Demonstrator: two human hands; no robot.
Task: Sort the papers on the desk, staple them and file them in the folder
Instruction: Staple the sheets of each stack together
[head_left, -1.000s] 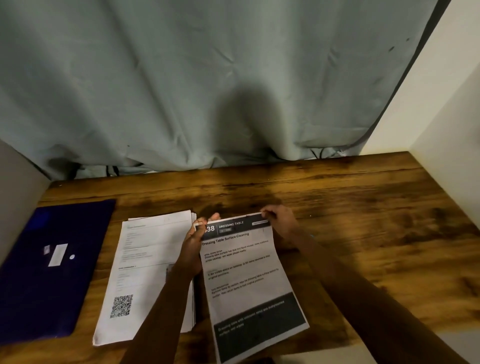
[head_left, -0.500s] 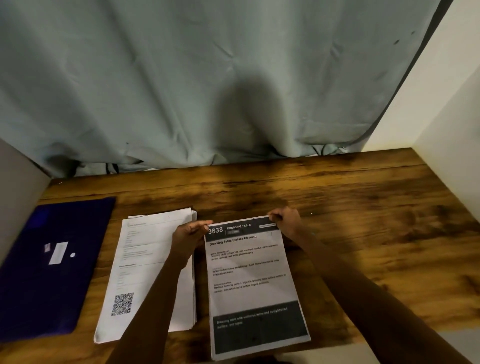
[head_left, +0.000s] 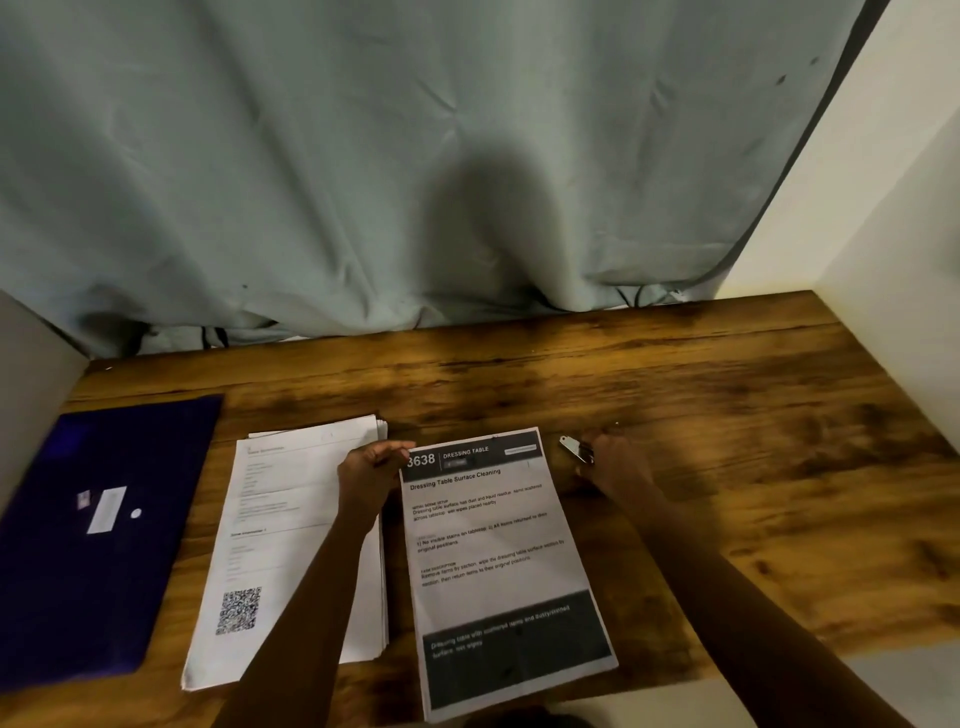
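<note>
A printed sheet set headed "Dressing Table Surface Cleaning" (head_left: 498, 545) lies flat on the wooden desk (head_left: 727, 441), its near end past the front edge. My left hand (head_left: 371, 475) holds its top-left corner with curled fingers. Just right of the sheet's top-right corner, my right hand (head_left: 621, 467) grips a small metal stapler (head_left: 574, 448), whose silver tip points left towards the paper. A thicker stack of white papers (head_left: 280, 545) with a QR code lies to the left, partly under my left forearm. The dark blue folder (head_left: 93, 530) lies closed at the far left.
A grey-green curtain (head_left: 415, 182) hangs along the desk's back edge. A white wall (head_left: 893, 260) bounds the right side and a grey panel (head_left: 31, 384) the left. Bare wood spreads across the right half of the desk.
My right hand let go of the sheet's top-right corner, moved right and now grips the stapler. The sheet settled flat on the desk. My left hand stays at the top-left corner.
</note>
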